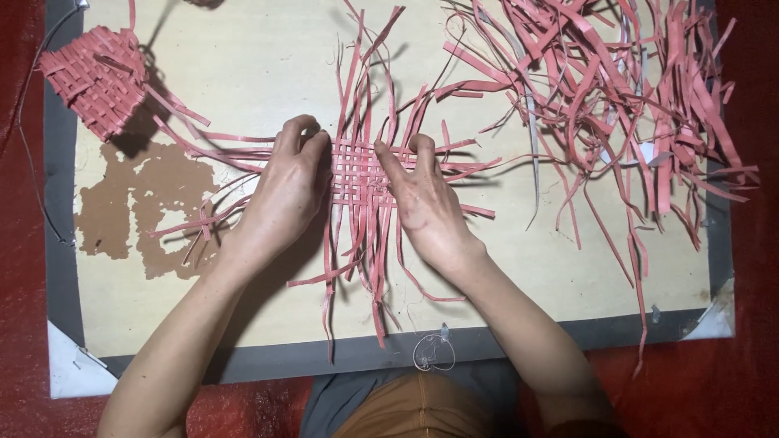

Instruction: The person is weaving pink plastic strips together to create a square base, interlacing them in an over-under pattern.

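Red cloth covers the floor, and on it lies a pale flat board (pixel 243 73) with a grey border and a brown patch where the surface has peeled. At its middle sits a small woven mat (pixel 357 174) of thin pink strips, a tight checker weave with long loose ends trailing out on every side. The left hand (pixel 284 195) presses on the mat's left edge, fingers curled down on the strips. The right hand (pixel 422 199) rests on the right edge, its grip spread, fingertips flat on the weave. A tangled heap of loose strips (pixel 617 89) lies at the upper right. A finished woven piece (pixel 93 77), curved like a basket, sits at the upper left.
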